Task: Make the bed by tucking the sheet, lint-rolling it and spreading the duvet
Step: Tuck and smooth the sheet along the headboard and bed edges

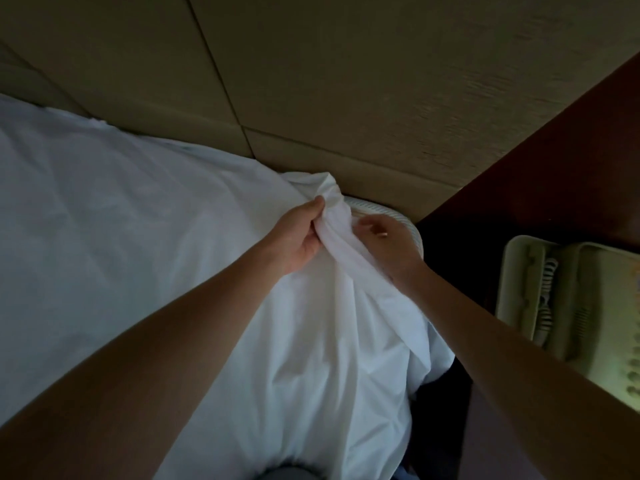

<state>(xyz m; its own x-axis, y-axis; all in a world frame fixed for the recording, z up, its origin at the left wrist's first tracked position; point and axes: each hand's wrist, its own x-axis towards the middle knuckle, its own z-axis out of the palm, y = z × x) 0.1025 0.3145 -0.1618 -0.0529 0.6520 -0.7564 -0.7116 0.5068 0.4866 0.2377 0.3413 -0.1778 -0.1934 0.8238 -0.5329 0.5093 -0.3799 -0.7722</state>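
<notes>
A white sheet [145, 216] covers the bed and is bunched up at the mattress corner by the headboard. My left hand [298, 237] grips the gathered fold of sheet, thumb on top. My right hand [388, 244] lies just right of that fold, its fingers curled round the sheet's edge over the bare mattress corner [388, 211], whose ribbed piping shows. The fingertips of both hands are partly hidden in the cloth.
A tan padded headboard [346, 81] runs along the top. A dark wooden nightstand [540, 188] stands at the right, bearing a cream corded telephone [571, 306]. A narrow dark gap [440, 278] separates bed and nightstand.
</notes>
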